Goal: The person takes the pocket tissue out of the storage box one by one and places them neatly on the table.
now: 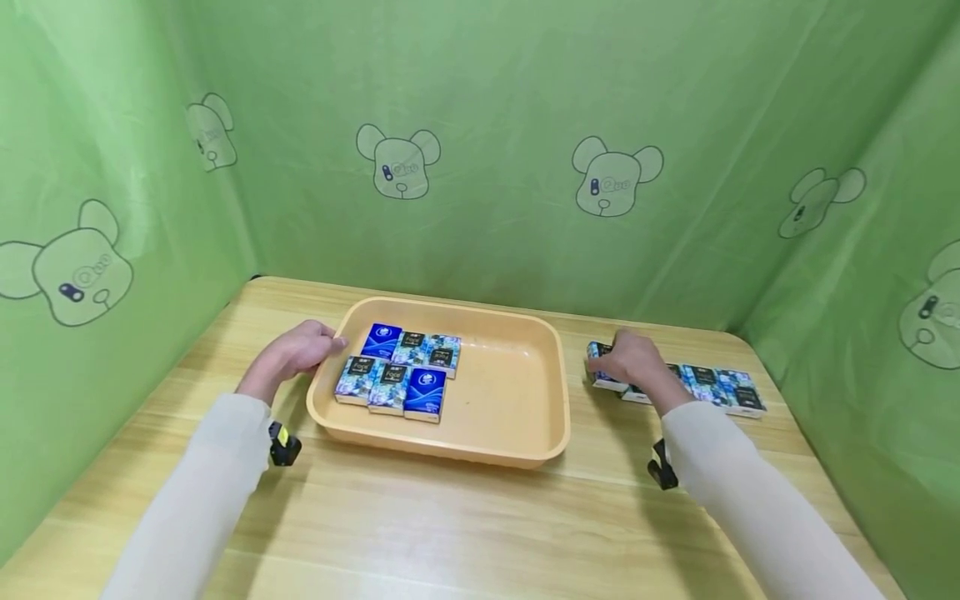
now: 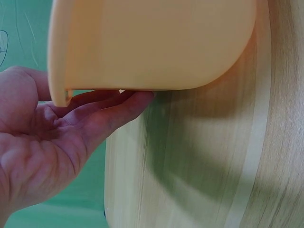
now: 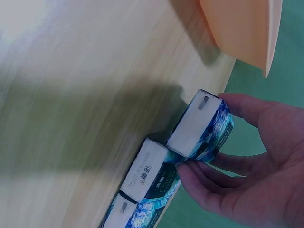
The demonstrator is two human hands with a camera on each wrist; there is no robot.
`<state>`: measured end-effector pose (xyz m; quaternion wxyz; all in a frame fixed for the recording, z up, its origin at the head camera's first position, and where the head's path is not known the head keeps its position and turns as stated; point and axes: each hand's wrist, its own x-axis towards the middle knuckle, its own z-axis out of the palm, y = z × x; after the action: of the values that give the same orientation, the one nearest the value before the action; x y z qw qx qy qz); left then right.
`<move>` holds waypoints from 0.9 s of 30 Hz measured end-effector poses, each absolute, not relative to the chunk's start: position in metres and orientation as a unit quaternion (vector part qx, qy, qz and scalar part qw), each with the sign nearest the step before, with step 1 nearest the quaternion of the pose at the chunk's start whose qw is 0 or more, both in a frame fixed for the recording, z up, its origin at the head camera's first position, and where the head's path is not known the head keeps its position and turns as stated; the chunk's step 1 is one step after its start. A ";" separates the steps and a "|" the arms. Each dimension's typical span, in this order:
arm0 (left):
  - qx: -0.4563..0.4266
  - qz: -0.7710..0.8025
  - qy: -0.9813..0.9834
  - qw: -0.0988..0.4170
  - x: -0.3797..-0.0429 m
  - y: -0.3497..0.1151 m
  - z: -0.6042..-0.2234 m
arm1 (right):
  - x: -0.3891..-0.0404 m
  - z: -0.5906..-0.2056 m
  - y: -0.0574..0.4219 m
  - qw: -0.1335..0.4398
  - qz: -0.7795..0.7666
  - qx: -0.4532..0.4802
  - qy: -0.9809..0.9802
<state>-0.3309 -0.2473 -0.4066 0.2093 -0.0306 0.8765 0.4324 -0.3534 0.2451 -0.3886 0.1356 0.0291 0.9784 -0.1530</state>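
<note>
My left hand point(image 1: 306, 347) grips the left rim of a light orange plastic tray point(image 1: 480, 446); in the left wrist view its thumb is over the rim and its fingers point(image 2: 118, 111) lie along the outer wall. Inside the tray's left half sit two rows of small tissue packs, some plain blue point(image 1: 427, 392), others floral point(image 1: 355, 379). To the tray's right, my right hand point(image 1: 630, 358) pinches a floral tissue pack point(image 3: 202, 126) at the left end of a row, thumb on one side and fingertips on the other. That pack overlaps its neighbour point(image 3: 147, 171) in the right wrist view.
More floral tissue packs point(image 1: 701, 383) continue the row to the right on the wooden table point(image 1: 420, 533). Green curtains point(image 1: 495, 75) with bear-head drawings stand behind and at both sides of the table. The tray's right wall point(image 1: 561, 392) rises between the packs inside and the row outside.
</note>
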 end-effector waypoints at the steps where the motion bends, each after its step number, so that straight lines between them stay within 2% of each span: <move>1: -0.030 0.432 0.877 0.209 -0.331 -0.247 -0.407 | -0.354 -0.389 0.245 0.138 -0.151 0.031 0.978; 27: -0.026 0.429 0.879 0.205 -0.329 -0.247 -0.403 | -0.352 -0.400 0.246 0.132 -0.145 0.024 0.980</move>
<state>-0.3286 -0.2470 -0.4035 0.2052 -0.0262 0.8794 0.4287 -0.3523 0.2455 -0.4005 0.1319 0.0243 0.9803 -0.1451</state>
